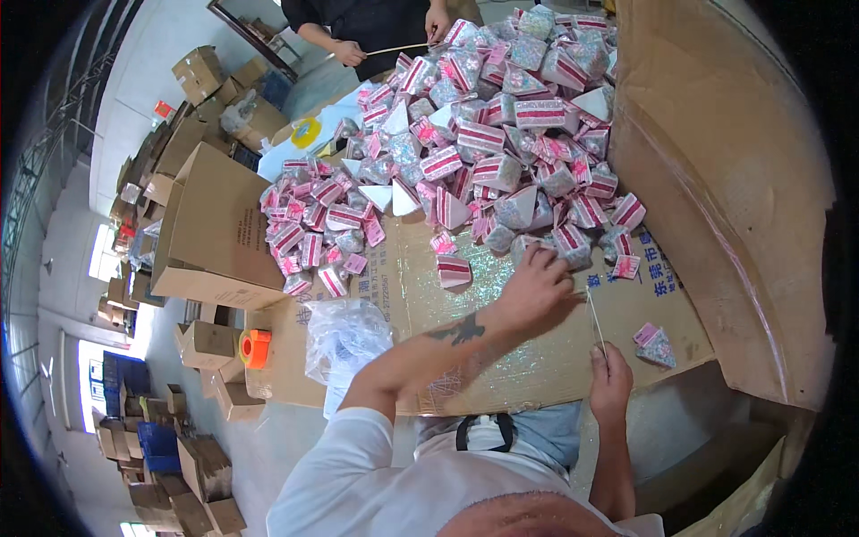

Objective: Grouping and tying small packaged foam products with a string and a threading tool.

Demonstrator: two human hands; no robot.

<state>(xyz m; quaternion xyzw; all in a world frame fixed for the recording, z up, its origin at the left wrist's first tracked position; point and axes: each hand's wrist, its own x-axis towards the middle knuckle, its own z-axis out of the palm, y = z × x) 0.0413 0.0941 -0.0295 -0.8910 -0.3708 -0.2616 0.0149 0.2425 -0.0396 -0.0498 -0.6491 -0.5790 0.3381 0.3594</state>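
Note:
My left hand [540, 279] reaches over the cardboard to the near edge of a heap. Its fingers are curled down on a glittery grey toy cake slice [522, 247], partly hidden by them. Closed around a thin pale stick [594, 315], my right hand [611, 380] is near the front edge of the cardboard, the stick pointing away from me. The heap [501, 134] has many wedge-shaped toy cake slices with pink-and-white striped sides, glittery faces and pink tags. A single tagged slice [658, 349] lies right of my right hand, and another [454, 271] left of my left hand.
Flattened cardboard [429, 322] covers the work surface. A tall carton wall [707, 179] rises on the right; an open carton [219, 233] stands left. Clear plastic bags [347, 345] and orange tape [255, 349] lie nearby. Across the heap, another person's hands [349, 52] hold a stick.

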